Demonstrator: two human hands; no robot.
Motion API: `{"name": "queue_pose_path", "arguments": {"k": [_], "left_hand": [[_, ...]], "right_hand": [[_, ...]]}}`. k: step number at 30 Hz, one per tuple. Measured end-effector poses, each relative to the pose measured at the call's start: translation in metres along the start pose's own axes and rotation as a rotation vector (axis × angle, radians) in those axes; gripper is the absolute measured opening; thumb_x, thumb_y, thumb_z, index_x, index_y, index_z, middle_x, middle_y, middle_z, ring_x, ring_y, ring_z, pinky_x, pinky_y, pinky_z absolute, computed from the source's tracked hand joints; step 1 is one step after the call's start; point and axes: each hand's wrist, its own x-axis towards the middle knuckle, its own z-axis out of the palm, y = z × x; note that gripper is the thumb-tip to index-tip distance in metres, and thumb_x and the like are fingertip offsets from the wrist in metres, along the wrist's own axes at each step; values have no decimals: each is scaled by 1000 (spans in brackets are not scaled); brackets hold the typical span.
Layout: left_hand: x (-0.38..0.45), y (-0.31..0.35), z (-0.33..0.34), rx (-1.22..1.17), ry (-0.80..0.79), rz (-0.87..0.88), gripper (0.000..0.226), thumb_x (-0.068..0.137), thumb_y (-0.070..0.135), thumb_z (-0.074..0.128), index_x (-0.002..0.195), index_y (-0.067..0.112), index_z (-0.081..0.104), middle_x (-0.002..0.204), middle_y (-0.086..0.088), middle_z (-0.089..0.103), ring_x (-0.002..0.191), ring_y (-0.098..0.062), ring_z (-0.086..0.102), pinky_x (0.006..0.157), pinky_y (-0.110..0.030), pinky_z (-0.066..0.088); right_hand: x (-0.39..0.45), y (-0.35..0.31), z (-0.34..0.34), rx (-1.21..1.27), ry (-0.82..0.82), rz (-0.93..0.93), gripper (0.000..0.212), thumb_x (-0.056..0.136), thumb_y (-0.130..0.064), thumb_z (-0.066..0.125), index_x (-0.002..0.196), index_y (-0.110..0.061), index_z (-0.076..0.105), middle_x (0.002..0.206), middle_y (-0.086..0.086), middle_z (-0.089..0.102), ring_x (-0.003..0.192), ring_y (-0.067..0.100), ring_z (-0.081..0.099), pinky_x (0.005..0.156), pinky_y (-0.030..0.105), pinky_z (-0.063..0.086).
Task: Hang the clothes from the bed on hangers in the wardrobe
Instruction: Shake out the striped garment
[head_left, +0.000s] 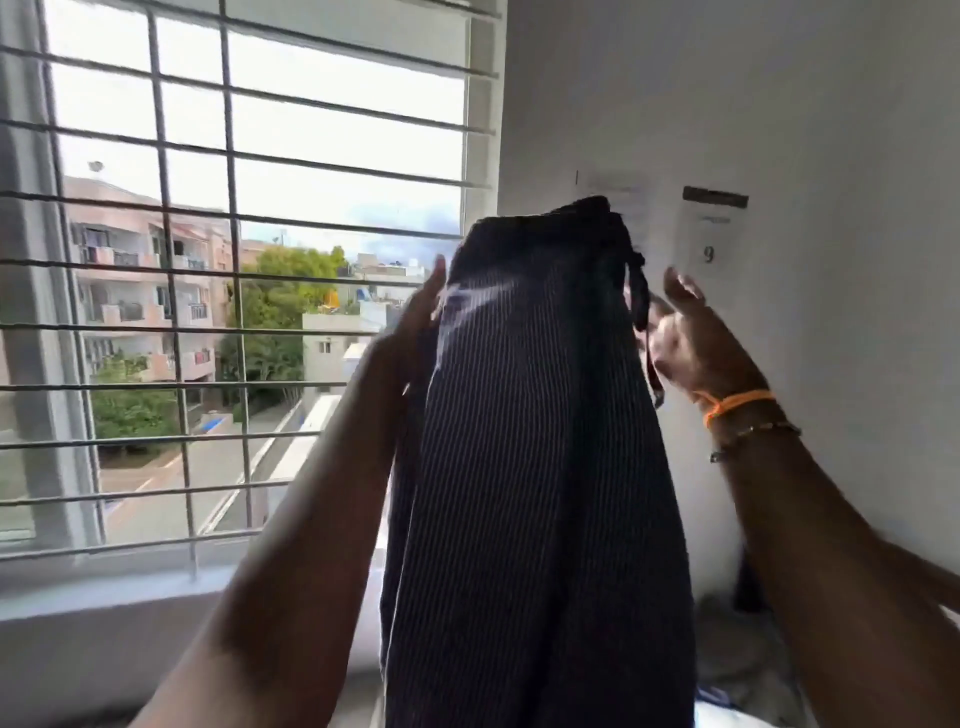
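A: Okay, quick pass. Nearest thing is the trousers (540, 441), dark with thin pinstripes, held up at head height in mid-frame and hanging straight down past the bottom edge.

B: Grip?

A: Left hand (415, 322) is against the left side near the waistband, fingers straight and pointing up, mostly hidden behind the cloth. Can't tell if the thumb pinches the fabric. Right hand (685, 332) is just beside the right edge, fingers spread. A drawstring (644, 312) dangles in front of the palm; whether it touches the hand, can't tell. An orange band (737, 402) is on that wrist.

B: Handling?

A: My guess: light, soft and floppy, with no stiffness. It drapes in long folds and would slide off a loose hold. Best taken at the waistband, both sides, since that is the thickest hem. The drawstring could snag on a hanger hook.

B: No hanger?

A: None in view, and no wardrobe either. So it's early on this item, I'd say.

B: Surface, room?

A: Bottom right there's a bit of bed (737, 670) with rumpled cloth, blurred. Behind is a white wall (857, 130) with a paper sheet (709, 244) showing a "9". On the left is a window (260, 260) with a bar grille and a ledge below it. Outside there are pink flats, trees and a street. The frame is motion-blurred around the hands.
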Motion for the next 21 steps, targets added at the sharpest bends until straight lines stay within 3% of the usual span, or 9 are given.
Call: {"name": "queue_pose_path", "arguments": {"k": [2, 4, 7, 9, 11, 12, 14, 16, 21], "left_hand": [[-20, -84, -24, -45, 42, -160, 85, 88, 71, 13, 123, 11, 62, 114, -15, 67, 94, -24, 69, 80, -36, 57], [-62, -186, -53, -179, 11, -444, 106, 77, 84, 9, 105, 4, 72, 106, -21, 69, 95, -33, 68, 80, -42, 55], [-125, -284, -64, -367, -29, -715, 99, 74, 83, 36, 104, -7, 64, 96, -24, 68, 91, -34, 63, 79, -40, 50], [-141, -309, -55, -281, 98, -728, 53, 92, 50, 46, 96, 0, 64, 82, -13, 68, 72, -23, 66, 65, -29, 52], [-143, -324, -43, -114, 295, -709, 11, 94, 16, 54, 91, 6, 58, 81, -9, 57, 64, -16, 56, 56, -25, 47], [-142, -329, -37, -52, 354, -688, 4, 93, 5, 53, 94, 8, 52, 83, -8, 50, 64, -14, 51, 54, -25, 45], [-145, -329, -26, 29, 425, -681, 22, 93, -3, 47, 102, 16, 39, 80, -5, 45, 63, -11, 45, 48, -23, 40], [-145, -324, -20, 58, 388, -626, 26, 96, -6, 37, 87, 17, 43, 71, -3, 40, 55, -10, 38, 41, -17, 31], [-125, -294, -20, 73, 309, -391, 39, 88, -21, 31, 76, 14, 45, 66, -5, 41, 42, -6, 41, 38, -15, 27]], "right_hand": [[-55, 78, -13, -16, 39, 241, 44, 91, -53, 47, 108, -18, 67, 112, 6, 68, 92, 7, 67, 70, 24, 56], [-130, 161, -33, -69, 109, 436, 60, 76, -65, 55, 113, -18, 67, 112, 2, 69, 91, 7, 68, 75, 26, 54], [-215, 254, -58, -67, 254, 685, 68, 85, -62, 47, 128, -10, 55, 96, -8, 73, 83, 4, 67, 75, 24, 56], [-238, 271, -46, 101, 205, 866, 42, 85, -34, 58, 111, -2, 66, 95, 7, 74, 86, 17, 70, 79, 28, 56], [-237, 270, -33, 49, 184, 1011, 20, 82, -13, 59, 80, 0, 74, 78, 14, 73, 66, 20, 71, 62, 26, 58], [-234, 270, -28, 13, 187, 1035, 30, 88, -9, 52, 67, -1, 72, 66, 12, 71, 55, 18, 68, 51, 23, 55], [-226, 268, -28, 53, 220, 1021, 54, 99, -18, 38, 57, -4, 69, 54, 9, 67, 45, 17, 64, 41, 21, 51], [-221, 263, -32, 106, 245, 965, 71, 101, -35, 31, 50, -5, 69, 56, 9, 68, 48, 18, 66, 41, 23, 51], [-203, 232, -40, 149, 255, 839, 76, 100, -43, 29, 48, -7, 70, 60, 7, 70, 54, 17, 68, 46, 23, 54]]}}
